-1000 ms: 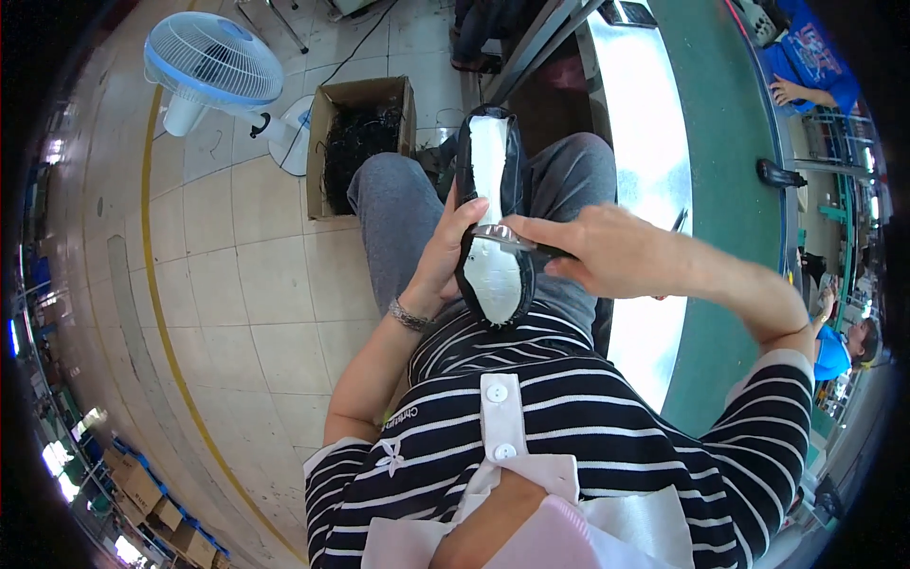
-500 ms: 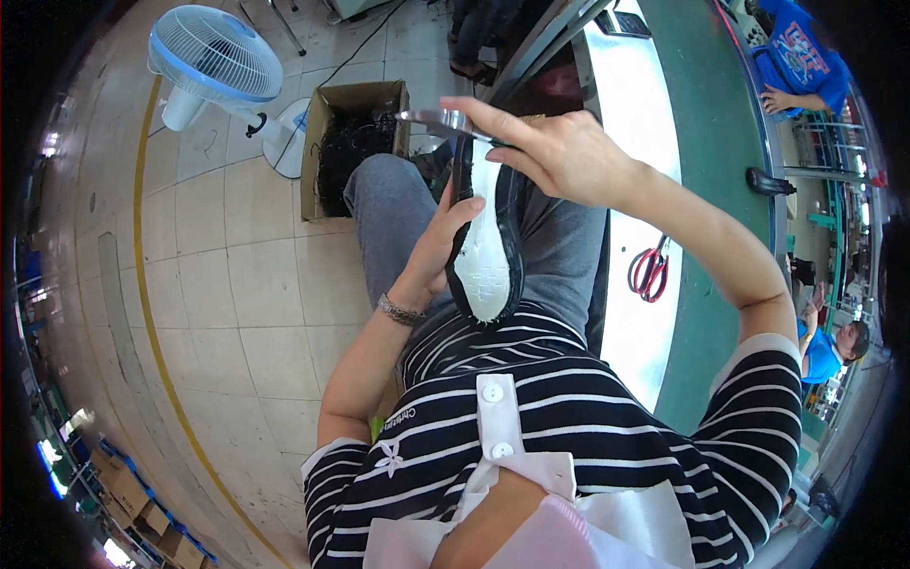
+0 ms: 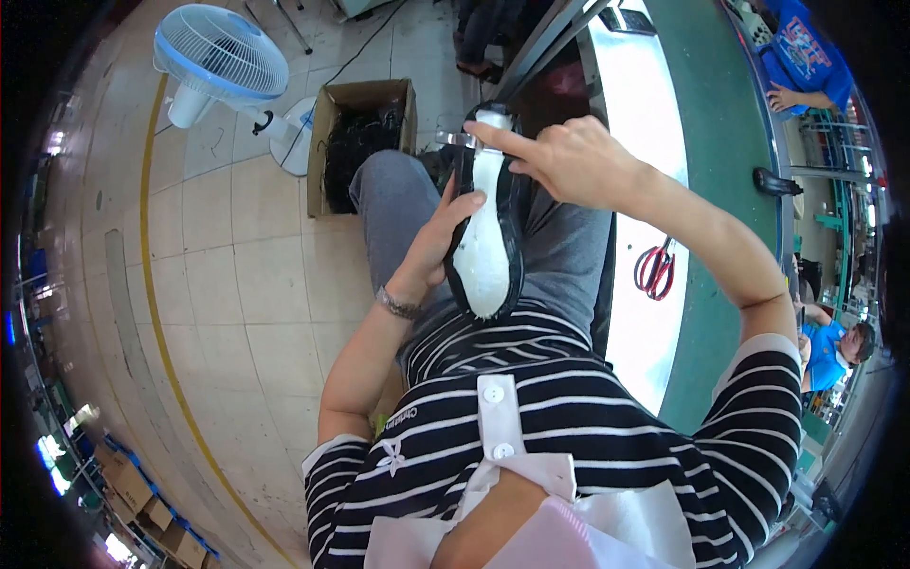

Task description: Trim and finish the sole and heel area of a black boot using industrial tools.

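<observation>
Over my lap a black shoe upper (image 3: 515, 223) with a white bottom (image 3: 481, 261) is held bottom side up, its rounded wide end toward my body. My left hand (image 3: 442, 230) grips it from the left side, thumb laid across the white bottom at its narrow waist. At the far end my right hand (image 3: 578, 163) is closed with its index finger stretched forward over the white bottom. A small shiny metal tool (image 3: 455, 138) sticks out to the left past that finger; its handle is hidden in the hand and its kind cannot be made out.
A cardboard box (image 3: 409, 123) of black scraps stands on the floor beyond my knee, beside a white-blue fan (image 3: 223, 55). Red-handled scissors (image 3: 654, 272) lie on the white bench (image 3: 654, 175) at right. Beyond the green belt (image 3: 725, 142), a person (image 3: 806, 57) in blue is working.
My right hand and the metal tool have moved slightly toward me and right, and the tool's head now sits lower. The far end of the white bottom now shows; the left hand keeps its hold.
</observation>
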### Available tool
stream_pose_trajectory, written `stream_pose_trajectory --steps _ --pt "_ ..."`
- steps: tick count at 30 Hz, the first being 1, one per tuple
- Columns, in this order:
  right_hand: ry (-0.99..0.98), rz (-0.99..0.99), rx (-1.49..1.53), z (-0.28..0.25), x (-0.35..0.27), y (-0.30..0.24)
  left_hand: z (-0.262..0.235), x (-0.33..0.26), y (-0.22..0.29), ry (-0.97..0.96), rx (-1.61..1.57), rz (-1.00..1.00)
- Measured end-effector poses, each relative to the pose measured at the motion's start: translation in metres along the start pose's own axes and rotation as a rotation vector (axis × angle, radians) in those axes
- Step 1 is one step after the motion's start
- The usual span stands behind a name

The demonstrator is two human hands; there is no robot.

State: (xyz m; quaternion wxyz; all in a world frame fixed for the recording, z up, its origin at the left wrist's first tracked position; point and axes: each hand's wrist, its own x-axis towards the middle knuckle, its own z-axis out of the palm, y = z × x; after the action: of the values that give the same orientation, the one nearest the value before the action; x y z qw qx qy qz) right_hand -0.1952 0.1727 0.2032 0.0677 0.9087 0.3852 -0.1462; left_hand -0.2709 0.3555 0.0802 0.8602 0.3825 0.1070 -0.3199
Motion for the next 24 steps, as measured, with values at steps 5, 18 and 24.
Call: stream_pose_trajectory --steps 5,18,24 --pt "0.115 -0.054 0.240 0.020 -0.010 -0.007 0.005 -0.001 0.007 -0.045 0.024 0.000" --pt "-0.072 0.051 0.270 0.014 -0.010 -0.010 0.004 -0.001 0.012 -0.037 0.019 -0.056" --pt "0.183 -0.104 0.325 0.012 -0.025 -0.026 -0.002 -0.007 0.013 -0.093 0.005 -0.109"
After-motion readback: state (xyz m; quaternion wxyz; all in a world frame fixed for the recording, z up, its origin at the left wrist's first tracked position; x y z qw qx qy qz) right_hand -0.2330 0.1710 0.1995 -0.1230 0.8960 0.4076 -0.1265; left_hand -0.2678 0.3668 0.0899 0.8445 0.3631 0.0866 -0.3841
